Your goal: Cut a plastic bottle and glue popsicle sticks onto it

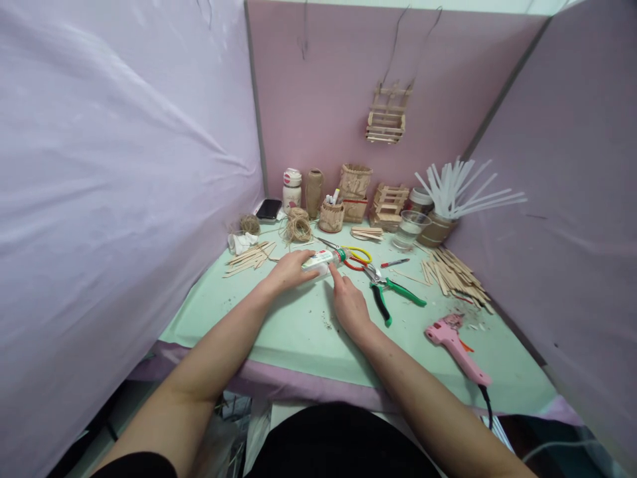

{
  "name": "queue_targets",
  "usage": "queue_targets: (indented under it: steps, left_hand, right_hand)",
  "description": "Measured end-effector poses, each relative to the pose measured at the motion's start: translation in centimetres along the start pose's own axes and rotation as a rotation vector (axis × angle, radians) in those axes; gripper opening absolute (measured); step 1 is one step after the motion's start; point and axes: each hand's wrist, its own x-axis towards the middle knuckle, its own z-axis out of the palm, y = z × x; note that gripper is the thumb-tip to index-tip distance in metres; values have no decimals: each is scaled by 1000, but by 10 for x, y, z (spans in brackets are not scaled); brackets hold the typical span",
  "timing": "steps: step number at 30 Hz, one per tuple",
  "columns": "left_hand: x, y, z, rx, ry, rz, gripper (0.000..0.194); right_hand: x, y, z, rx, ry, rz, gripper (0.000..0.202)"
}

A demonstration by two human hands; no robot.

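A clear bottle [318, 260] with a white label and a green neck lies on its side above the pale green tabletop [283, 332]. Around its left end is my left hand [291, 271], fingers closed on it. My right hand [349, 302] is at the bottle's near side, its index finger stretched out and touching the bottle near the neck; the other fingers are curled and partly hidden. Just beyond the bottle's neck lie scissors with yellow and red handles [361, 255]. Green-handled pliers [383, 282] rest to the right of my right hand.
Wooden sticks [455, 275] and a pink glue gun [455, 345] lie at right, more sticks [249, 259] at left. Behind stand twine balls [298, 227], a water cup [409, 231], a stick-covered pen holder [331, 218] and glue sticks [450, 189]. A wooden piece [387, 119] hangs above.
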Motion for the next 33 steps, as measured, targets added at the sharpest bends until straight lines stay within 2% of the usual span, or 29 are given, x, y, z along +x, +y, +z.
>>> queue_targets:
  steps: [12,20,33]
  left_hand:
    - [1,1,-2,-23,-4,-43,55]
    - [0,0,-1,-30,-2,-32,59]
    - [0,0,-1,-29,5,-23,57]
  right_hand:
    - [0,5,2,31,-5,-5,62]
    - [1,6,1,164,66,-16,58]
    - [2,5,2,135,78,-31,60]
